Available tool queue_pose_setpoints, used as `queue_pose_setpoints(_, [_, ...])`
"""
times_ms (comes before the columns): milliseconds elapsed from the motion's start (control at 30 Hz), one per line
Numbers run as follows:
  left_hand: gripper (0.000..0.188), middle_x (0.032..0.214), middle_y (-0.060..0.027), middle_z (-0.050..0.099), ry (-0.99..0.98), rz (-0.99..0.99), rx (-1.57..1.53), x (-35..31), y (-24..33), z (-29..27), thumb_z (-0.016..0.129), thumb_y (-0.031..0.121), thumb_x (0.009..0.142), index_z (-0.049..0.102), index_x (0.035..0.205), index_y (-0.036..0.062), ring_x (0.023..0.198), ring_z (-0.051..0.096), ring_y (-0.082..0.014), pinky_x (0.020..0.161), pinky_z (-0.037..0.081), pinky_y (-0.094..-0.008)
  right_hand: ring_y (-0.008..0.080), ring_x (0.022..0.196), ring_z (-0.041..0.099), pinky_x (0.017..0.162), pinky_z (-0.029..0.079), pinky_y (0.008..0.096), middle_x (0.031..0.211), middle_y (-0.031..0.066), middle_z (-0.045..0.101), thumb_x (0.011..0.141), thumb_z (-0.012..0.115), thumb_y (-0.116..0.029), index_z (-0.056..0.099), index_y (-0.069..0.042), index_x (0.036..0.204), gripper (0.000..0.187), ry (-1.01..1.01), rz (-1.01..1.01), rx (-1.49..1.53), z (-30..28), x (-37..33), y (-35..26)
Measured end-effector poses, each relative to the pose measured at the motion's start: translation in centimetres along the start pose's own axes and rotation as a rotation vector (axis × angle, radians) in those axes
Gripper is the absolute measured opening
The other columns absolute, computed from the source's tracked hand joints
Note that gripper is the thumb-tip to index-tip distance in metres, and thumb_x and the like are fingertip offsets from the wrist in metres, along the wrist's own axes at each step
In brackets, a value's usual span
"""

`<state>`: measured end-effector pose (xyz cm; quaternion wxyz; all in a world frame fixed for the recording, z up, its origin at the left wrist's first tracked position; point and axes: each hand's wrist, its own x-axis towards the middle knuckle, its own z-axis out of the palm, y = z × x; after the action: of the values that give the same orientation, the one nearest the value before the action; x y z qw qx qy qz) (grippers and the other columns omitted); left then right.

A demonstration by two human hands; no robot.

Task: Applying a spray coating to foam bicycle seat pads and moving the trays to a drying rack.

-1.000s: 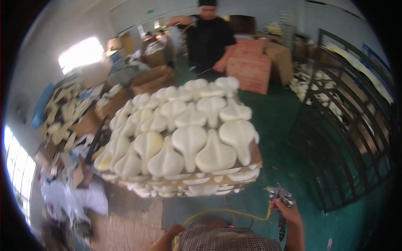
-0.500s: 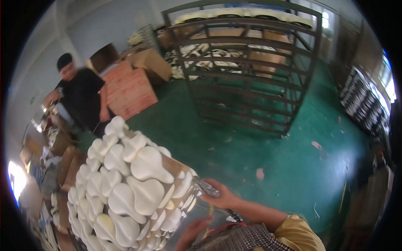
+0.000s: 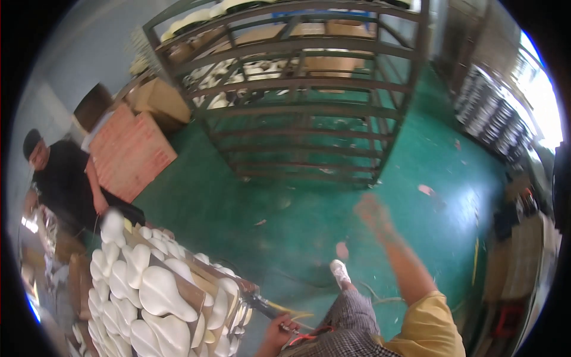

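The left hand [image 3: 278, 334] is clasping a spray gun [image 3: 260, 304] beside the stacked saddle pads [image 3: 162, 293], so a careless twist could topple some, while the right hand [image 3: 372, 212] is hovering over the floor [image 3: 297, 235], its grip too blurred for me to tell.

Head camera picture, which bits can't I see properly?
Head view, right hand: fingers smeared by motion blur.
Head view, spray gun: nozzle too small and blurred, handle partly covered by the left hand.
Head view, dark metal rack: top cut off by the upper edge.
Head view, stack of white saddle pads: cut off by the lower edge.
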<state>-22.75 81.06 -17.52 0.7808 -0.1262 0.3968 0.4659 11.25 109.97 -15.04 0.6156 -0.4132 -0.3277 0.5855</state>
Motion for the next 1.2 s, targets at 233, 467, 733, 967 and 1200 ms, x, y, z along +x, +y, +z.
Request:
queue_pose_setpoints(233, [0.014,0.048,0.0063,0.026,0.349,-0.008,-0.226,8.2,2.1,-6.2,0.053,0.007,0.086,0.044,0.076,0.0100,0.042,0.028,-0.0107,0.064,0.042,-0.0364,0.0138,0.072,0.039,0.062,0.035,0.0289,0.080,-0.0002,0.039,0.079,0.061,-0.056,0.052,-0.012,0.117,0.059,0.689,-0.358,-0.487,-16.9,29.7,-20.0])
queue_pose_setpoints(467, [0.007,0.050,0.0085,0.023,0.520,-0.206,-0.142,12.8,1.2,-1.7,0.054,0.008,0.088,0.051,0.094,0.0065,0.041,0.026,-0.0075,0.059,0.042,-0.0327,0.0253,0.133,0.027,0.109,0.019,0.0401,0.144,0.0106,0.032,0.083,0.046,-0.065,0.028,-0.013,0.142,0.081,0.443,-0.275,-0.055,-22.3,43.7,-30.3])
queue_pose_setpoints(733, [0.005,0.051,0.0076,0.022,0.440,-0.125,-0.004,12.9,1.7,3.2,0.057,0.013,0.087,0.055,0.090,0.0086,0.043,0.025,-0.0084,0.058,0.042,-0.0314,0.0191,0.126,0.038,0.107,0.026,0.0324,0.138,0.0035,0.040,0.089,0.048,-0.054,0.033,-0.006,0.139,0.071,0.319,-0.441,-0.085,-20.7,43.1,-26.9])
queue_pose_setpoints(967, [0.007,0.051,0.0068,0.023,0.505,-0.186,-0.119,12.2,0.0,4.3,0.057,0.013,0.087,0.056,0.082,0.0073,0.044,0.028,-0.0089,0.057,0.044,-0.0339,0.0201,0.119,0.044,0.100,0.034,0.0313,0.135,0.0079,0.044,0.084,0.057,-0.054,0.039,-0.002,0.136,0.075,0.488,-0.480,-0.324,-15.3,39.9,-26.1])
queue_pose_setpoints(1200, [0.029,0.050,0.0069,0.022,0.448,-0.112,-0.247,7.2,-0.4,10.1,0.058,0.008,0.085,0.036,0.067,0.0144,0.042,0.028,-0.0086,0.055,0.044,-0.0324,0.0183,0.110,0.047,0.093,0.038,0.0306,0.126,0.0071,0.049,0.086,0.057,-0.049,0.044,0.000,0.132,0.068,0.545,-0.505,-0.462,-0.5,32.3,-27.5])
